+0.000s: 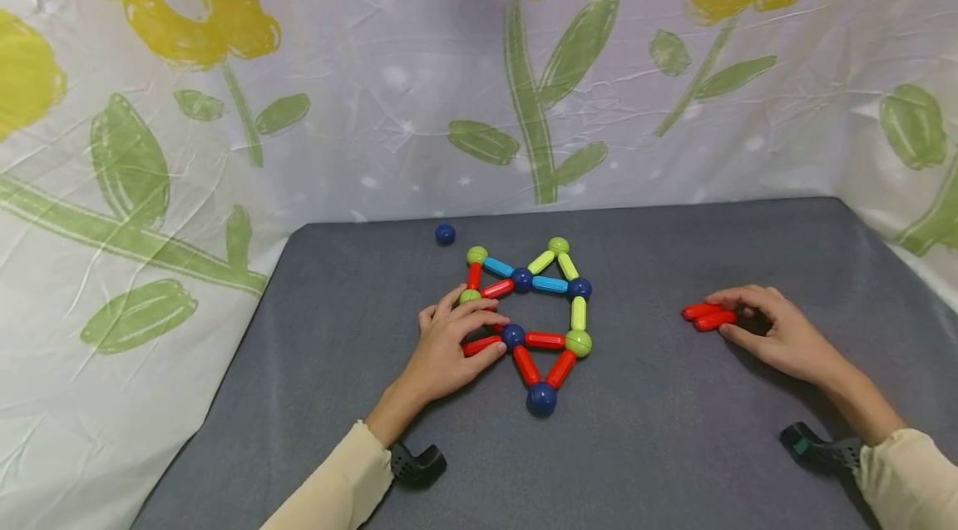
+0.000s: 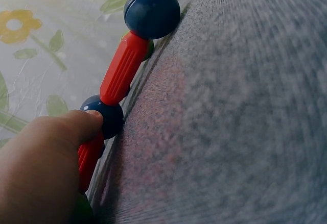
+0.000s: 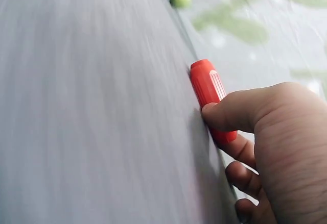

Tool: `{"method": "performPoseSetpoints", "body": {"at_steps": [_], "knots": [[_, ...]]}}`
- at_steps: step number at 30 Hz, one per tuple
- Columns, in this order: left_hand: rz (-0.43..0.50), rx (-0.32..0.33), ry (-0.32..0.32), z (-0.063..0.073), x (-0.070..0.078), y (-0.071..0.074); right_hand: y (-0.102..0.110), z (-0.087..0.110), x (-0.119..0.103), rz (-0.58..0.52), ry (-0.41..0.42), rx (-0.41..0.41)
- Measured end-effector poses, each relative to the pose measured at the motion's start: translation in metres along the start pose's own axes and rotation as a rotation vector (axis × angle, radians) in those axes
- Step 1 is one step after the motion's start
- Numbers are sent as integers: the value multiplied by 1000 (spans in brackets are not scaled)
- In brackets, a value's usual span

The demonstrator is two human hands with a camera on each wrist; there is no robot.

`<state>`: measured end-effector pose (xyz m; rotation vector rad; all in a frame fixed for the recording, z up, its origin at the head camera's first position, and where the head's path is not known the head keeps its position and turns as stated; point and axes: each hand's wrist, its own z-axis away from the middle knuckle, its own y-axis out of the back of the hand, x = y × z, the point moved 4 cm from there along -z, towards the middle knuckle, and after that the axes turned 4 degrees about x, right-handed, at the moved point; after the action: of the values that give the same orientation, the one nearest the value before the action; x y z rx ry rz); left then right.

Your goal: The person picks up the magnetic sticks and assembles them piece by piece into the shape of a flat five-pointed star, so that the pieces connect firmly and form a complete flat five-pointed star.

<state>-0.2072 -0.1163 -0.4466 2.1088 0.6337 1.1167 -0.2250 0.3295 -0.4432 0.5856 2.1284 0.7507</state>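
A flat frame of magnetic rods and balls lies on the dark table, with red rods [image 1: 545,340], blue rods [image 1: 550,284], light green rods [image 1: 579,314], and blue and green balls. My left hand [image 1: 454,345] grips its left side, thumb and index finger on either side of a blue ball [image 1: 513,336]. The left wrist view shows the thumb against that ball, with a red rod and another blue ball [image 2: 152,12] beyond. At the right, my right hand [image 1: 778,334] pinches a red magnetic rod [image 3: 208,83] between thumb and fingers; a second red rod [image 1: 699,311] lies alongside.
A loose blue ball [image 1: 445,234] sits behind the frame near the table's back edge. Flower-patterned cloth [image 1: 359,97] hangs behind and along the sides. Each wrist wears a black camera mount [image 1: 419,465].
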Motion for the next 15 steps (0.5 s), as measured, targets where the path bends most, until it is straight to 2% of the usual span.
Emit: {"method": "performPoseSetpoints", "body": {"at_steps": [7,15], "knots": [[-1,-12,6,-1,1,-2,-34,-22,-23,-89,18,-67],[12,-9,8,-1,-2,-1,-57,-43,-25,-103,-68,-88]]}}
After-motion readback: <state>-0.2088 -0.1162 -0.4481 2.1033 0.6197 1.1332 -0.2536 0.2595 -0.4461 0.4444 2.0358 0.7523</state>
